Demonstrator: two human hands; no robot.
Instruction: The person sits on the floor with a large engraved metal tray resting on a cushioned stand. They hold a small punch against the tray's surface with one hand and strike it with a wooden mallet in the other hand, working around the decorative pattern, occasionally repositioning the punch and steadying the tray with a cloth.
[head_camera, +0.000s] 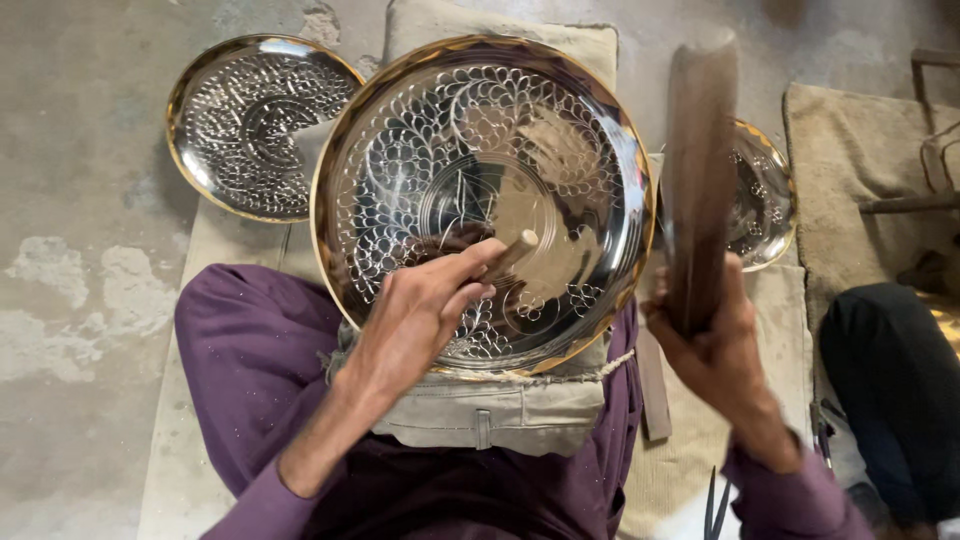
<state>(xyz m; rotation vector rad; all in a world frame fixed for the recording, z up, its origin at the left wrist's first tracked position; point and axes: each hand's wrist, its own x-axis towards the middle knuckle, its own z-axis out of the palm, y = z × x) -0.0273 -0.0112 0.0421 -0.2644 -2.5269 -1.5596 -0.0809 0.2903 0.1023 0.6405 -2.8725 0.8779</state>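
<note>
Polished metal fills the middle of the frame: a large round tray (485, 200) with a brass-coloured rim, propped on a padded block (490, 410) in the person's purple-clad lap (250, 370), its face chased with rows of scale-like arcs. The left hand (415, 320) is closed around a short punch (512, 252), whose tip sits against the tray just right of the plain centre disc. The right hand (715, 345), at centre right, grips the handle of a wooden mallet (698, 180) raised upright and blurred with motion. By my reading the chasing is mid-course: the upper and left bands are densely worked, while the lower right of the tray is mostly bare. Each further mark would call for the punch held steady at the pattern's edge and a square blow onto its head. A second patterned tray (255, 125) lies on the concrete floor (70, 200) at upper left; a third (765, 195) shows partly behind the mallet. Dark shears (715, 510) poke in at the bottom edge
</note>
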